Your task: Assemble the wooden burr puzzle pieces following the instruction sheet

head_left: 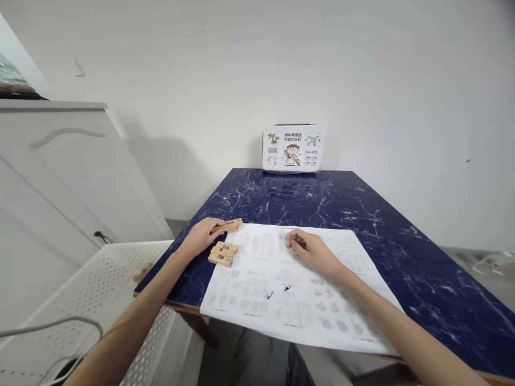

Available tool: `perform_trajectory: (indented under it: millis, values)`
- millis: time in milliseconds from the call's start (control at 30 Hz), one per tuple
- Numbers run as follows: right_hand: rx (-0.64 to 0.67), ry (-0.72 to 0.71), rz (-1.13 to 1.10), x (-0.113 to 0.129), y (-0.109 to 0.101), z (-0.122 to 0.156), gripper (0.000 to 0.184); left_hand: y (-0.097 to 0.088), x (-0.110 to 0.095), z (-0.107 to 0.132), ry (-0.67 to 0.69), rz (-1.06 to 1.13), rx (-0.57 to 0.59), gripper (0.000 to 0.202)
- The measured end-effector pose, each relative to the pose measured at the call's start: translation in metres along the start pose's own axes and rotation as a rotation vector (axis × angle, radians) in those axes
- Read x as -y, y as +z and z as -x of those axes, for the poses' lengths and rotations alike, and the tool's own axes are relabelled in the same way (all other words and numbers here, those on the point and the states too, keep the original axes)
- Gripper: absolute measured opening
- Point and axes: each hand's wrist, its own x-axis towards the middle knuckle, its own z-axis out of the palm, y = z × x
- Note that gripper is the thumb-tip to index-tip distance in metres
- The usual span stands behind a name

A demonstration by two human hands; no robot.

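Observation:
My left hand (204, 234) lies at the left edge of the table, its fingers closed on a notched wooden puzzle piece (235, 224) at the sheet's upper left corner. Just below it, a few wooden pieces (223, 253) are fitted together, partly on the paper and partly on the table. A large white instruction sheet (257, 279) with rows of faint printed diagrams spreads over the near part of the table. Over the sheet's upper middle, my right hand (311, 249) has its fingers curled in; whatever they may hold is hidden.
The dark blue marbled table (293, 198) has a white printed case (293, 148) standing at its far edge, by the wall. Left of the table is a white perforated basket (100, 273) with wooden bits inside. A cable (76, 319) crosses the lower left, near a white cabinet (60, 177).

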Motion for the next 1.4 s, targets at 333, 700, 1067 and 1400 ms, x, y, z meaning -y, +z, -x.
perform_trajectory:
  millis: [333, 700, 1067, 1400]
  values:
    - [-0.004, -0.008, 0.000, -0.002, 0.000, -0.001, 0.020, 0.002, 0.006, -0.002, 0.012, 0.047, -0.020, 0.038]
    - [-0.006, -0.004, -0.005, -0.001, -0.001, -0.002, 0.020, 0.003, 0.010, -0.004, -0.012, 0.191, -0.067, 0.035]
    - [-0.007, -0.020, -0.025, 0.000, -0.004, -0.004, 0.021, -0.011, 0.000, -0.017, -0.111, 0.176, -0.007, 0.048]
    - [-0.030, 0.003, -0.128, -0.001, -0.005, -0.008, 0.015, -0.012, -0.043, -0.046, -0.268, 0.348, -0.022, 0.045]
